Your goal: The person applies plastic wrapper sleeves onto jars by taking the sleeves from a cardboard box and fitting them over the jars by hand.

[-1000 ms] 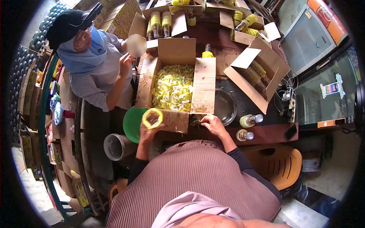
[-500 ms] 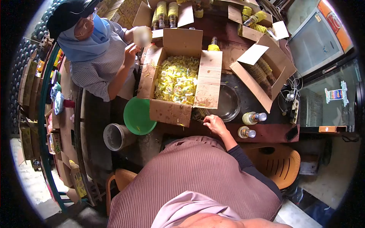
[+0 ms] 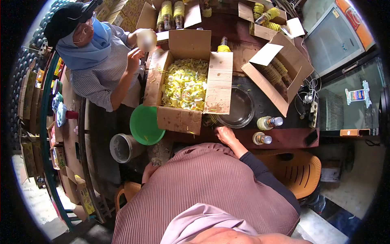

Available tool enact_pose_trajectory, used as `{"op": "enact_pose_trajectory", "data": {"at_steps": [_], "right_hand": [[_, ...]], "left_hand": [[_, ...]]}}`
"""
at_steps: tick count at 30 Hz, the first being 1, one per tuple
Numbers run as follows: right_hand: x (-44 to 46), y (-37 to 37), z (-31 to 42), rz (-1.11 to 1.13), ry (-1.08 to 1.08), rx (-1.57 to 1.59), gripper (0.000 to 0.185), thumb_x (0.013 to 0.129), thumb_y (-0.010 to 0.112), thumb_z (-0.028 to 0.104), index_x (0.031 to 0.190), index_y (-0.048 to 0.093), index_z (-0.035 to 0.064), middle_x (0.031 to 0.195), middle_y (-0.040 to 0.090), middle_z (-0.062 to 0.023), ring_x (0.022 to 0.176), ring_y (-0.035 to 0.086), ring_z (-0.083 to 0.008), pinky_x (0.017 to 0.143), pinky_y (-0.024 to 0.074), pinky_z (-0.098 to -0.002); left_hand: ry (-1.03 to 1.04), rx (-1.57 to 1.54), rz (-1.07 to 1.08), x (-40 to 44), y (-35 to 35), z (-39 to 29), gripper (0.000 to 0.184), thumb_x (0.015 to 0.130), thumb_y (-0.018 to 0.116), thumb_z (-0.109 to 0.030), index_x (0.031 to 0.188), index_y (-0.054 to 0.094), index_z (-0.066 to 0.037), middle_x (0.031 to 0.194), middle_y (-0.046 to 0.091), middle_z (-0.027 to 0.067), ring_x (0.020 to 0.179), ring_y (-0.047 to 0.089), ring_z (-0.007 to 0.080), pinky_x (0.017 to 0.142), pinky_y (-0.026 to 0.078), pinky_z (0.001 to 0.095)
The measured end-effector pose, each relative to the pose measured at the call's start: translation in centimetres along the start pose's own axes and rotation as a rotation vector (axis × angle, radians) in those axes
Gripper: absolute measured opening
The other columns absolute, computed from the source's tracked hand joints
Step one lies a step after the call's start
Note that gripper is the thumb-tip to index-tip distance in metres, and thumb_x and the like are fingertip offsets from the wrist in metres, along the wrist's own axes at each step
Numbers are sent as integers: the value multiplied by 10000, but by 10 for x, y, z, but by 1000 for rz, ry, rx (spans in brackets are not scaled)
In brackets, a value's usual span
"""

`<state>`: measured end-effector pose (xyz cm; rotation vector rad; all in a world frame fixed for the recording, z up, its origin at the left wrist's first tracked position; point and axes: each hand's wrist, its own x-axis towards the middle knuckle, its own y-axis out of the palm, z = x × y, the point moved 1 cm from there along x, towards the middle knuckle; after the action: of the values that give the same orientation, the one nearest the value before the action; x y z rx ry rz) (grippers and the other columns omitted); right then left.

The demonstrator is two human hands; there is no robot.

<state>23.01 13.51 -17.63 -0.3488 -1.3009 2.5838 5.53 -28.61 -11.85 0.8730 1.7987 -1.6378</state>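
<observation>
My right hand [image 3: 225, 135] is at the table's near edge, beside the front flap of an open cardboard box [image 3: 178, 119] and below a large steel bowl [image 3: 242, 121]. Its fingers are curled down, and whatever they grip is hidden. Low on the left, my left hand [image 3: 150, 171] is closed around something small and clear that I cannot make out. Yellow-and-white pieces, like printed labels [image 3: 185, 85], fill the box. Close to the left hand are a green basin [image 3: 147, 126] and a grey bucket [image 3: 121, 148].
Two capped bottles [image 3: 262, 138] stand to the right of the bowl. Behind them a tilted carton [image 3: 266, 91] holds stacked ringed items. Across the table at left, a co-worker [image 3: 99, 61] holds a pale round object. An orange chair [image 3: 292, 171] is at my right.
My left hand has come into view at the lower left. My right hand has lowered slightly, with its fingers turned further down. The whole view has shifted a little.
</observation>
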Motion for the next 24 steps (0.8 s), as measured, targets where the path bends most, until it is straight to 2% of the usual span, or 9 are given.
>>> {"op": "enact_pose_trajectory", "data": {"at_steps": [4,7,9,13,17,19,21,22,24], "right_hand": [[8,6,0,31,-11,-53,150,736,630,137,813,563,27,705,597,-198,695,601,-389,590,476,-476],[13,-14,19,26,10,-107,156,747,639,150,811,568,26,728,597,-181,703,601,-376,596,474,-465],[17,-39,41,20,40,-123,161,757,646,163,818,581,28,751,602,-166,722,604,-364,615,478,-452],[32,-86,81,-42,-24,246,204,800,672,268,839,642,70,846,603,-100,826,609,-310,722,489,-410],[57,-104,92,-368,1,279,211,821,642,235,809,626,25,823,579,-138,850,577,-328,747,456,-416],[72,-95,78,-388,19,233,215,822,629,216,918,637,24,935,593,-144,955,551,-328,832,440,-414],[83,-85,68,-531,84,-113,413,812,637,226,1159,574,11,1185,549,-153,1147,480,-318,972,381,-417],[89,-78,65,-475,165,-171,643,811,647,262,1335,411,-26,1396,398,-157,1320,326,-306,1086,270,-426],[99,-60,66,-394,224,-270,674,817,644,278,1353,380,-34,1421,366,-161,1350,281,-299,1103,235,-430]], "left_hand": [[32,56,-29,-9,-42,-49,704,667,765,-431,1176,536,-3,1023,649,187,978,627,279,832,492,354],[58,-211,37,-30,-67,-89,692,683,757,-408,1185,521,6,1071,636,212,1023,613,307,854,479,376],[269,-307,-74,-6,-60,-83,647,709,746,-406,1159,521,1,1002,656,169,914,643,269,791,493,353],[398,-253,-147,-25,-82,-113,536,754,730,-344,1111,520,-5,923,649,109,790,630,190,684,502,314],[345,-539,94,-22,-83,-134,393,798,713,-228,1052,499,-18,839,595,40,714,562,92,558,467,255],[388,-662,84,-34,-82,-153,412,793,722,-252,1062,504,-29,816,592,29,691,554,88,550,454,250],[415,-676,83,-22,-69,-151,420,784,734,-274,1052,518,-34,830,603,39,705,559,88,555,455,250],[465,-636,35,-12,-60,-149,425,778,740,-280,1047,523,-34,838,609,44,700,560,88,557,456,249],[507,-604,-24,-12,-55,-152,434,769,750,-293,1038,529,-34,842,621,57,650,559,93,538,453,251]]}}
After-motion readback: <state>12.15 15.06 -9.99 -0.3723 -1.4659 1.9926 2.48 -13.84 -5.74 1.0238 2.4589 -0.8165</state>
